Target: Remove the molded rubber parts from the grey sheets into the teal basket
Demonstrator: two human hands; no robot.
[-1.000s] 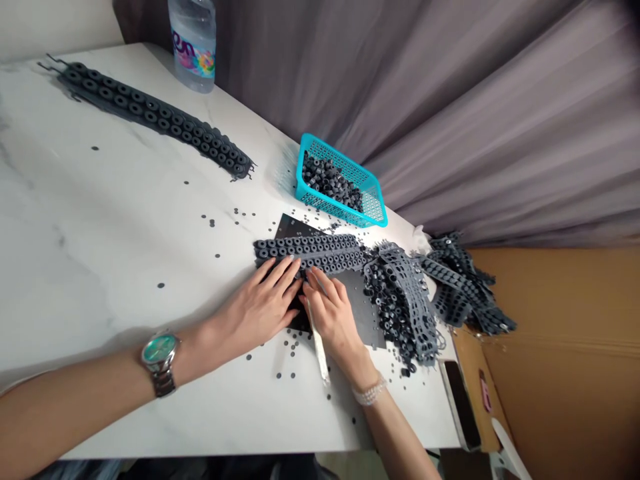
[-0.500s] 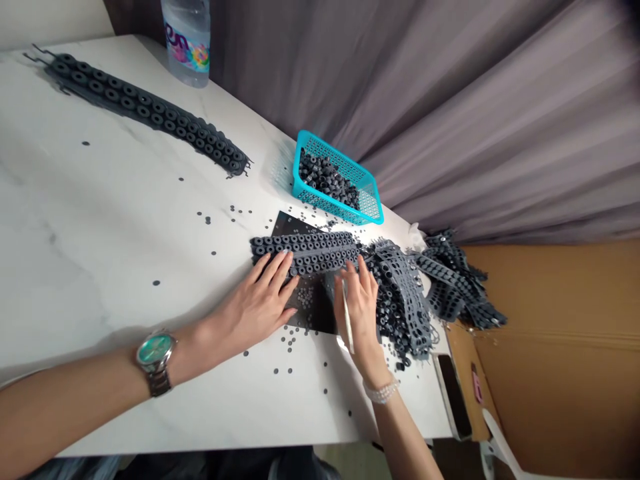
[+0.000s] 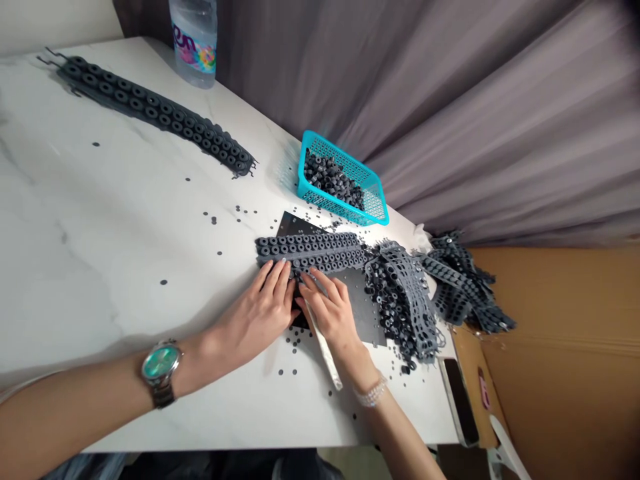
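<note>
A dark grey rubber strip studded with rows of small rings lies across a black sheet on the table. Along its near edge, toward the left end, my left hand rests with fingers stretched out and fingertips on the strip. My right hand is closed around a thin white stick, its tail slanting down toward the wrist. The right fingertips touch the strip's near edge, close beside the left hand. What the stick's tip touches is hidden under the fingers. Small dark discs are scattered around the sheet.
A turquoise basket of small black rings stands behind the strip. To the right lie loose rings, perforated grey sheets and more strips. A second ringed strip, a bottle and a phone sit farther out.
My right hand has moved left along the strip, from its right end to beside my left hand, carrying the white stick. My left fingers have drawn back slightly to the near edge.
</note>
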